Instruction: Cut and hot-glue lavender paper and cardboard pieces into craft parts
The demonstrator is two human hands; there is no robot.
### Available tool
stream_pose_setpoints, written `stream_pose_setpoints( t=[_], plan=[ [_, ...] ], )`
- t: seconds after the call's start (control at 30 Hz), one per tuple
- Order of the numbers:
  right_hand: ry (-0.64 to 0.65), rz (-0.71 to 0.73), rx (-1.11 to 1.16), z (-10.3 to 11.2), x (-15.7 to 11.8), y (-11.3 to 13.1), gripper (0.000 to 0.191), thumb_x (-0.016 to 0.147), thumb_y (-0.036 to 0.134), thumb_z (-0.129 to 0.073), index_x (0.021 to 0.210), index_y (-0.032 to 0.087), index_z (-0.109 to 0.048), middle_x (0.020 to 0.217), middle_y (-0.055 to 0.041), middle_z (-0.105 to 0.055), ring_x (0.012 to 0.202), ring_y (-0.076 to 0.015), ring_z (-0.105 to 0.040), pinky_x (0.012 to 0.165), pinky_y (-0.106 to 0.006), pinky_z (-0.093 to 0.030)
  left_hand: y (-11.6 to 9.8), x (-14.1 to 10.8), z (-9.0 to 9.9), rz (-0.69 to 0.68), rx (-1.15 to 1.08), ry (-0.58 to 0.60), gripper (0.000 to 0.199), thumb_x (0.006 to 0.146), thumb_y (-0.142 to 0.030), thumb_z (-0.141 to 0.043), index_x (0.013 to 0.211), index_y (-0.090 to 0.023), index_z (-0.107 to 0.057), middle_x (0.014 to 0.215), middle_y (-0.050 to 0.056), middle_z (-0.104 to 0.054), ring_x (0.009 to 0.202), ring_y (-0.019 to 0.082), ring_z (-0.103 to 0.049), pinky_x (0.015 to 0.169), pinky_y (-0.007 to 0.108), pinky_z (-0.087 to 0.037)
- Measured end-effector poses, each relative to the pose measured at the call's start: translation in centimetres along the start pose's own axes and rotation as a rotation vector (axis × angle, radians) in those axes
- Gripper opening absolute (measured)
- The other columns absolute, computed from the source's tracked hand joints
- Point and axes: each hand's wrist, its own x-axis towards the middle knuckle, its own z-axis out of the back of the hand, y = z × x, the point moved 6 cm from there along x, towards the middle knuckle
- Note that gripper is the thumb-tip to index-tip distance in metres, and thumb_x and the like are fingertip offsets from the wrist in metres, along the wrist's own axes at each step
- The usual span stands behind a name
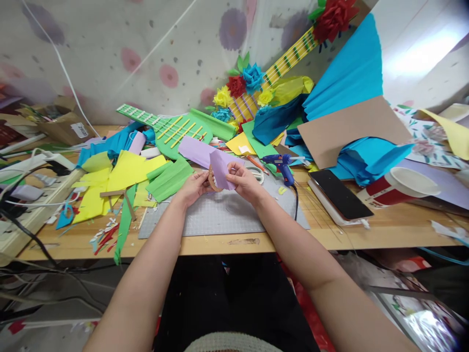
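Observation:
Above the grey cutting mat point(227, 217), my left hand point(193, 188) is closed on a small brown ring-like piece point(213, 180) with pale dots along it. My right hand point(245, 182) pinches a purple paper sheet point(219, 168), which stands upright against the brown piece. The two hands are close together, with the paper between them. Behind them a longer strip of purple paper point(194, 150) lies on the table. A blue glue gun point(282, 164) rests to the right of my right hand, and green crepe paper point(170, 180) lies left of my left hand.
A green paper guitar point(183, 129) and a yellow one with flowers point(289, 61) are at the back. Yellow paper point(124, 171) and scraps cover the left. On the right are a phone point(340, 194), a paper cup point(397, 188) and blue crepe paper point(370, 159). A power strip point(36, 210) sits far left.

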Motion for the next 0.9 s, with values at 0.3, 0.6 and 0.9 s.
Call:
stream_pose_setpoints(
  t=[0.3,0.6,0.9],
  plan=[
    [0.145,-0.013,0.025,-0.9,-0.9,0.7,0.044,0.050,0.036,-0.081,0.073,0.020,-0.047,0.066,0.0049,-0.051,0.054,-0.0074,-0.044,0.049,-0.020,-0.031,0.1,0.8,0.9,-0.154,0.161,-0.180,0.030,0.070,-0.041,-0.067,0.078,-0.012,-0.062,0.066,0.002,-0.062,0.058,0.012,-0.059,0.056,0.026,-0.052],
    [0.027,-0.012,-0.206,0.6,0.2,0.1,0.038,0.054,0.035,-0.078,0.073,0.019,-0.050,0.065,0.0051,-0.050,0.057,-0.0072,-0.044,0.052,-0.021,-0.030,0.2,0.9,1.1,-0.206,0.117,-0.194,0.033,0.060,-0.042,-0.072,0.077,-0.015,-0.065,0.072,0.001,-0.065,0.061,0.010,-0.057,0.058,0.022,-0.048],
    [-0.067,0.068,-0.405,1.3,0.9,-0.4,0.038,0.054,0.037,-0.076,0.074,0.019,-0.049,0.067,0.0049,-0.047,0.061,-0.0085,-0.042,0.056,-0.023,-0.032,0.3,0.3,0.1,-0.102,0.067,-0.126,0.033,0.057,-0.037,-0.074,0.081,-0.016,-0.069,0.080,0.002,-0.069,0.066,0.012,-0.060,0.060,0.022,-0.047]
  ],
)
